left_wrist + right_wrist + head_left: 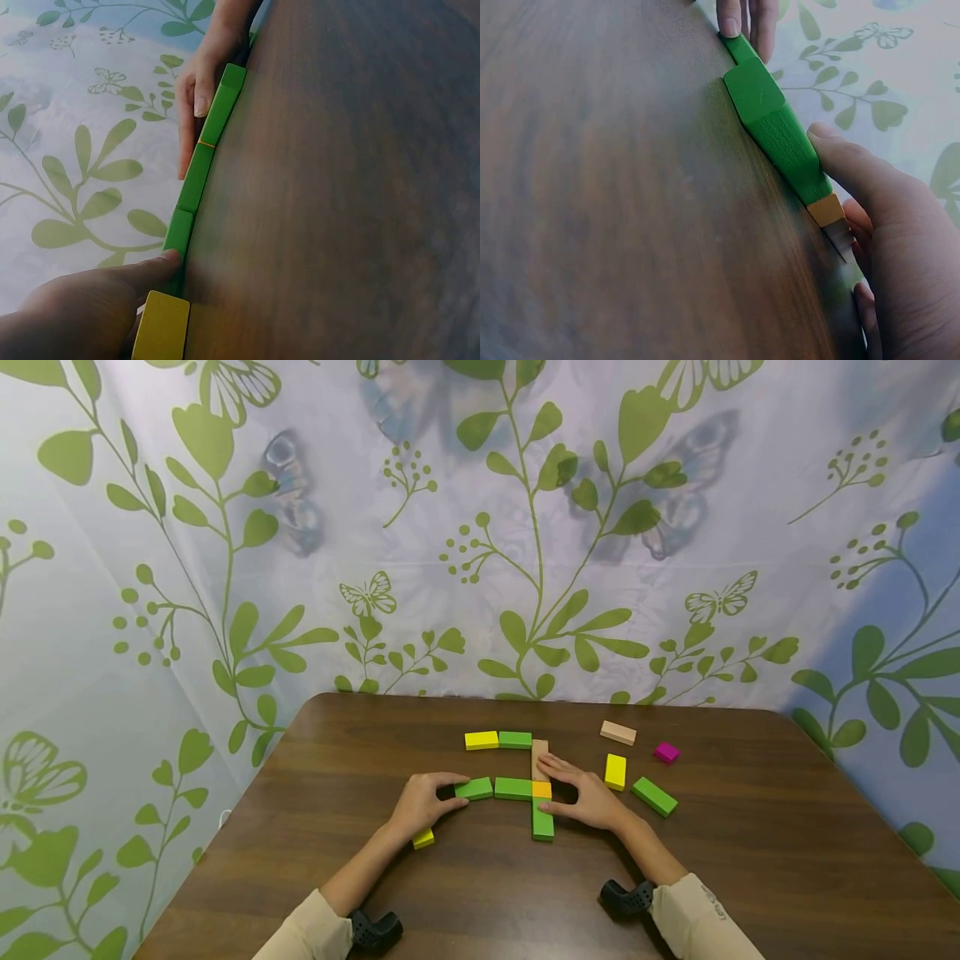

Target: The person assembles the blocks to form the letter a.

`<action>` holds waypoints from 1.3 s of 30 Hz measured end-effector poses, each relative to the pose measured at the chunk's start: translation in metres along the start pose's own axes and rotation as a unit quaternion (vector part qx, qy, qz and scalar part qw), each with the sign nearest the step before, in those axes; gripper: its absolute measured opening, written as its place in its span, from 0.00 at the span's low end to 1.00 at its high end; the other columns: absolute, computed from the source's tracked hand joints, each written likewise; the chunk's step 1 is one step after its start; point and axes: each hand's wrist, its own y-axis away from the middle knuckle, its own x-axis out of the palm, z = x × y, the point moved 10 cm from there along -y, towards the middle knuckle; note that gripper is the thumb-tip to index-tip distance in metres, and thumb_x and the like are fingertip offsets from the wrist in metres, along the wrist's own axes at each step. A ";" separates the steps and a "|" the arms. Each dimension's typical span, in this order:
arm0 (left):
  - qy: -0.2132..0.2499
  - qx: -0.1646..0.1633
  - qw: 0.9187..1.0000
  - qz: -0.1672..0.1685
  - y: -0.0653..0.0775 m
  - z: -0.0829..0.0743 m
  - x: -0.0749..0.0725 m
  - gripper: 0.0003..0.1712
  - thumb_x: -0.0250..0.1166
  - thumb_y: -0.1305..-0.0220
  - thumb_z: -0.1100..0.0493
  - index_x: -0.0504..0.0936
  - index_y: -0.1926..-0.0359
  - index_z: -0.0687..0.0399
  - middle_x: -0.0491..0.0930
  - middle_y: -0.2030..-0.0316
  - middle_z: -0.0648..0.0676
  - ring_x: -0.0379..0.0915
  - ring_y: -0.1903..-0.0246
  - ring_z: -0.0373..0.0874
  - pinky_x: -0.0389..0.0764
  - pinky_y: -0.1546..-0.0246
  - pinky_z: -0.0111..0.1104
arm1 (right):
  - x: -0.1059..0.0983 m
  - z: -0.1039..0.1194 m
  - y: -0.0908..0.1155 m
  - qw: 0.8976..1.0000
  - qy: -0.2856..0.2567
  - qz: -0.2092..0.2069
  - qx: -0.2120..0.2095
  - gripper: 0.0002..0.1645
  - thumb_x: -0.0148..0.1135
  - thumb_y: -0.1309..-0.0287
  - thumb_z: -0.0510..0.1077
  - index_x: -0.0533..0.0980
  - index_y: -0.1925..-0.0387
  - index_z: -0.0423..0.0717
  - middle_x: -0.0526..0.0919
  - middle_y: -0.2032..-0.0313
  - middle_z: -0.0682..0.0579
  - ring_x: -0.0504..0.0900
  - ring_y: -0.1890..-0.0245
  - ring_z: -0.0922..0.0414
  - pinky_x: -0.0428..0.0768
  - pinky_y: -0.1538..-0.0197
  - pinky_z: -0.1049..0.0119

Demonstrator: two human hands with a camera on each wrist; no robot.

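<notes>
My left hand point(422, 802) pinches a green block point(474, 789) between thumb and fingers, at the left end of a row. Beside it lies another green block point(513, 788), a narrow gap between them, then a small orange block point(542, 789). A plain wooden block point(538, 748) extends back from the orange one, and a green block point(543, 827) extends forward. My right hand point(588, 797) spreads along their right side, fingertips at the wooden block, thumb at the front green one. Behind, a yellow block point(482, 741) and a green block point(515, 740) lie end to end, reaching the wooden block.
A yellow block point(161, 326) lies just below the left hand, partly hidden in the head view. On the right are a wooden block point(618, 732), a yellow block point(616, 772), a magenta block point(667, 753) and a green block point(655, 797). A patterned curtain point(420, 610) hangs behind the brown table point(465, 893).
</notes>
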 end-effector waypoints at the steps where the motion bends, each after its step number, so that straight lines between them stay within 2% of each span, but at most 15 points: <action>1: -0.001 0.000 1.000 0.000 0.000 0.000 0.000 0.19 0.71 0.49 0.54 0.84 0.54 0.51 0.82 0.57 0.48 0.77 0.55 0.43 0.77 0.56 0.38 | 0.000 0.000 0.000 1.000 0.000 0.000 0.000 0.45 0.64 0.50 0.61 0.62 0.34 0.49 0.59 0.33 0.50 0.57 0.34 0.49 0.60 0.40 0.42; 39: -0.008 0.006 1.000 -0.003 0.001 -0.004 -0.001 0.20 0.70 0.49 0.53 0.84 0.53 0.50 0.82 0.57 0.47 0.78 0.56 0.43 0.78 0.57 0.38 | -0.001 0.003 -0.001 1.000 -0.003 0.004 0.004 0.44 0.63 0.49 0.61 0.61 0.33 0.50 0.59 0.33 0.51 0.55 0.34 0.49 0.60 0.40 0.42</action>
